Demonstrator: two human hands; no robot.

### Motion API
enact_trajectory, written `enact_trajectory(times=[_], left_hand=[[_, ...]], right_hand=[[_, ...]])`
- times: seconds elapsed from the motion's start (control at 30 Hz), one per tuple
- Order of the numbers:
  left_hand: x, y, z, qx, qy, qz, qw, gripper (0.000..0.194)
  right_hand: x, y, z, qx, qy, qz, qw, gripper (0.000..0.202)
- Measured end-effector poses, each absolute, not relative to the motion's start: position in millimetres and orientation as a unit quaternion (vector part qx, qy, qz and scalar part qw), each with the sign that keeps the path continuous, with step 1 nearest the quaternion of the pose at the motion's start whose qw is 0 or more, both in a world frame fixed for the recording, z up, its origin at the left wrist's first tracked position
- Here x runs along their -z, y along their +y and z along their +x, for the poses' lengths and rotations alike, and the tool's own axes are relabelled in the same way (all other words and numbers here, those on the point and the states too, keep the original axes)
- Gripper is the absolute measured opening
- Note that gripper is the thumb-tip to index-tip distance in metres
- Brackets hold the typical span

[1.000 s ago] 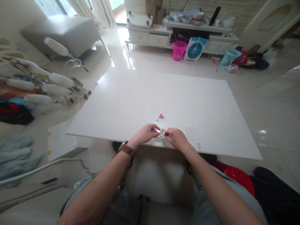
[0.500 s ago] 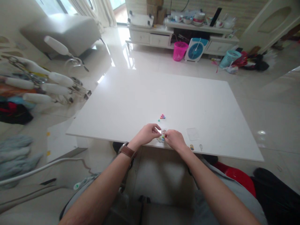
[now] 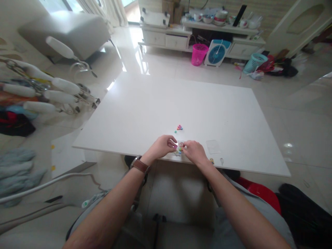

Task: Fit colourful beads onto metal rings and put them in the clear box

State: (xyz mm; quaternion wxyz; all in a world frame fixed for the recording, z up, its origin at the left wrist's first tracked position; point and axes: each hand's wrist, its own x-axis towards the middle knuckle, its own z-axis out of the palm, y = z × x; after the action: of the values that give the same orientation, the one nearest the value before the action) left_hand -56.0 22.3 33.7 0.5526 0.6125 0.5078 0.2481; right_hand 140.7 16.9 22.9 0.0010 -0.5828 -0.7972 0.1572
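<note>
Near the front edge of the white table point(image 3: 145, 110), my left hand point(image 3: 163, 147) is curled with thumb and fingers around something small and pinkish, too small to name. My right hand point(image 3: 194, 151) is closed beside it, fingertips at a small clear compartment box point(image 3: 181, 143). Small coloured pieces point(image 3: 180, 150) and a pale coiled item point(image 3: 176, 152) lie between and below the hands. Just beyond the box sits a cluster of pink, red and blue beads point(image 3: 180, 127) with a green piece point(image 3: 175, 131) beside it.
Right of my hands lie a clear square lid point(image 3: 213, 146), a small yellow figure point(image 3: 212, 161) and a small pale item point(image 3: 221, 161). Across the floor stand a pink basket point(image 3: 199, 54), a blue fan point(image 3: 217, 52) and a low white cabinet point(image 3: 177, 41).
The fingers of my right hand have shifted slightly up over the clear box. Something pinkish now shows at my left fingertips. The whole view has shifted a little.
</note>
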Motion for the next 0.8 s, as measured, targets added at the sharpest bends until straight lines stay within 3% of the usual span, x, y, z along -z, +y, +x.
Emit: enact_trajectory(times=[0.2,0.3,0.6,0.8], left_hand=[[-38.4,20.4,-51.7,-0.257,0.497,0.589,0.584,0.019],[-39.0,20.3,-49.5,-0.26,0.476,0.57,0.617,0.02],[-34.6,22.6,-45.3,-0.252,0.395,0.537,0.701,0.029],[-36.0,21.2,-41.5,-0.234,0.41,0.551,0.688,0.024]], right_hand=[[-40.3,16.8,147.3,-0.292,-0.784,-0.513,0.192,0.007],[-44.2,12.5,146.2,-0.332,-0.78,-0.47,0.247,0.01],[-46.2,7.8,149.6,-0.317,-0.809,-0.442,0.222,0.011],[-50.8,9.3,152.1,-0.314,-0.813,-0.448,0.199,0.012]])
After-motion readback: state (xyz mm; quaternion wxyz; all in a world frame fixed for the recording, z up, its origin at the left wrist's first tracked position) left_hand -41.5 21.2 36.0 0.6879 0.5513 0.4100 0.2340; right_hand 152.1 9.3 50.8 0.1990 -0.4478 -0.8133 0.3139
